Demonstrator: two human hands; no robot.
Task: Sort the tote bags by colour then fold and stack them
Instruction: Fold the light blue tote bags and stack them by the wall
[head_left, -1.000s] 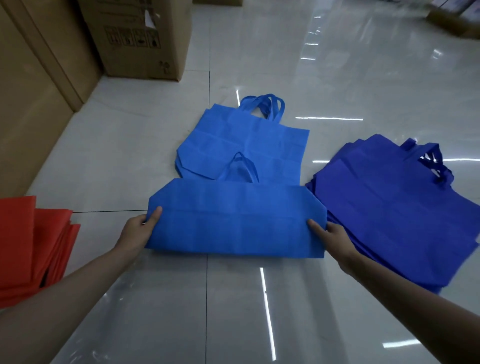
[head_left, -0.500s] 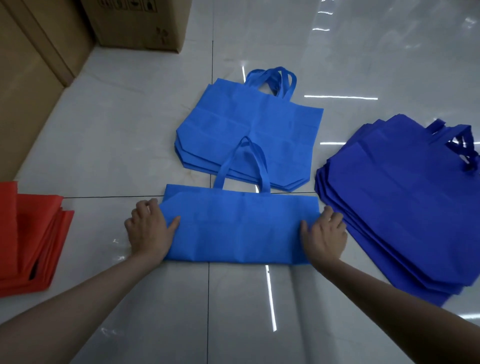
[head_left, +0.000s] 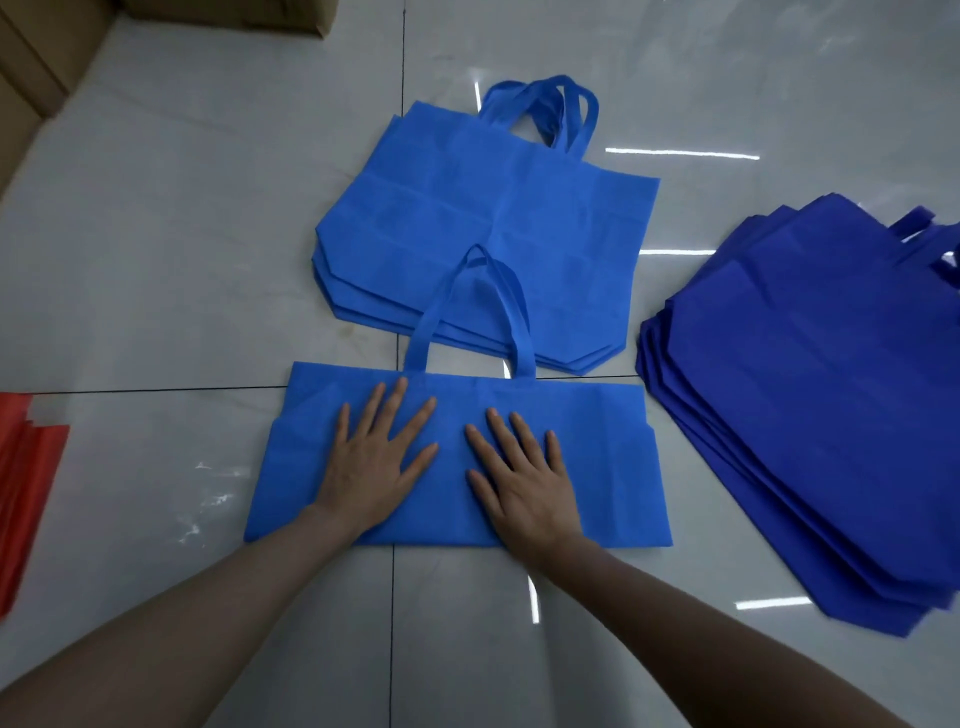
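Two hands are in view. The left hand (head_left: 374, 462) and right hand (head_left: 524, 478) lie palm-down, side by side, on one folded light-blue tote bag (head_left: 597, 462). The fingers of both are straight and spread, pressing flat and grasping nothing.

The bag lies on the glossy tiled floor (head_left: 156, 260), folded into a wide band of plain matte cloth with a small notch at each end. Its long axis runs left to right. Its handle loop (head_left: 470, 306) points away from the person and overlaps the near edge of the light-blue stack (head_left: 488, 218).

At the left edge is one red pile (head_left: 26, 493), cut off by the frame, so its count cannot be told. To the right is one dark-blue stack (head_left: 810, 395) of several fanned layers, with handles at the far right.

The light-blue stack, beyond the folded bag, is unfolded and shows at least three staggered edges, with its handles pointing away. Farthest off, cardboard boxes (head_left: 31, 52) stand at the top left.
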